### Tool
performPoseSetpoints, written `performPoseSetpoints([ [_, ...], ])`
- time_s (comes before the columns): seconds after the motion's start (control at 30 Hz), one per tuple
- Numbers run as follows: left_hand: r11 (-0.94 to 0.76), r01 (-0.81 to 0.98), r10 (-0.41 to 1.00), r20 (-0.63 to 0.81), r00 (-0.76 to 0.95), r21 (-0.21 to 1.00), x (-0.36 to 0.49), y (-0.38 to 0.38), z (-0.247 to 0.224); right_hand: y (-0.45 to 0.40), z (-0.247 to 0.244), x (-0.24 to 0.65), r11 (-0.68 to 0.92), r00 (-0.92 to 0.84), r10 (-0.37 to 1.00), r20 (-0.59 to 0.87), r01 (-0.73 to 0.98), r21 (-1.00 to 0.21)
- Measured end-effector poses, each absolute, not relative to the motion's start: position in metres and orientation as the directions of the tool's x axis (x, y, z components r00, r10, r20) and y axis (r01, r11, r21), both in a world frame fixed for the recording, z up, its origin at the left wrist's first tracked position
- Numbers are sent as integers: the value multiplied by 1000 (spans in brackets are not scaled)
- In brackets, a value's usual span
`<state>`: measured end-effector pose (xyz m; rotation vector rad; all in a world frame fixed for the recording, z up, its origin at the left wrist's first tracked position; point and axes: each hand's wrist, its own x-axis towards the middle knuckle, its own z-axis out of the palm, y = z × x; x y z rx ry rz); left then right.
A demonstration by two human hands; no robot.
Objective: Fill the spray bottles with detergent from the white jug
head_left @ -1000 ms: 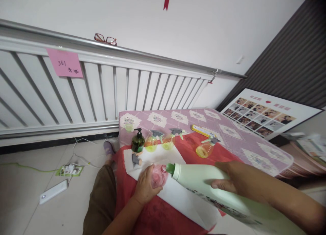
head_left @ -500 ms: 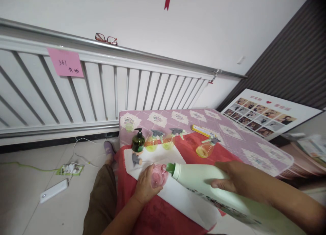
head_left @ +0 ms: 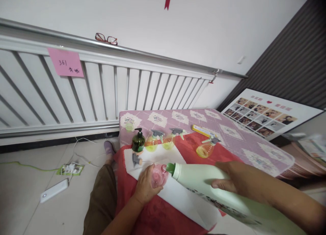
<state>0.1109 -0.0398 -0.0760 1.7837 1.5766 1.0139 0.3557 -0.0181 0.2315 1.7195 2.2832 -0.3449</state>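
Observation:
My left hand [head_left: 147, 187] is wrapped round a pink transparent bottle [head_left: 159, 175] above the white cloth [head_left: 183, 197]. With my right hand [head_left: 226, 179] I grip a large pale green bottle [head_left: 203, 177], tipped on its side. Its green spout [head_left: 170, 167] meets the mouth of the pink bottle; whether liquid flows cannot be made out. A grey spray head [head_left: 137, 159] lies on the cloth. Behind it stand a dark green pump bottle [head_left: 138, 142] and two spray bottles with yellow liquid [head_left: 151, 144] [head_left: 168, 141].
Another spray bottle [head_left: 205, 149] is tilted on the red cloth [head_left: 192, 148], near a yellow box [head_left: 203, 130]. A pale green cap [head_left: 129, 126] lies at the table's far left corner. A white radiator [head_left: 132, 89] runs behind the table. Cables and a power strip [head_left: 70, 169] are on the floor.

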Motion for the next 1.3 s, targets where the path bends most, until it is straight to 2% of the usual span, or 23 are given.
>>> performPoseSetpoints([
  [0.17, -176, 584, 980, 196, 29, 793, 111, -39, -78, -20, 235, 353, 245, -238, 869, -433, 969, -41],
  [0.4, -180, 585, 979, 199, 33, 791, 111, -40, -80, -19, 235, 349, 249, -223, 874, -431, 968, 5],
  [0.63, -172, 593, 981, 190, 33, 787, 111, -40, -80, -15, 228, 355, 258, -239, 889, -390, 966, -5],
  [1.3, -161, 582, 984, 172, 36, 797, 110, -40, -75, -20, 239, 346, 242, -225, 869, -441, 970, -16],
])
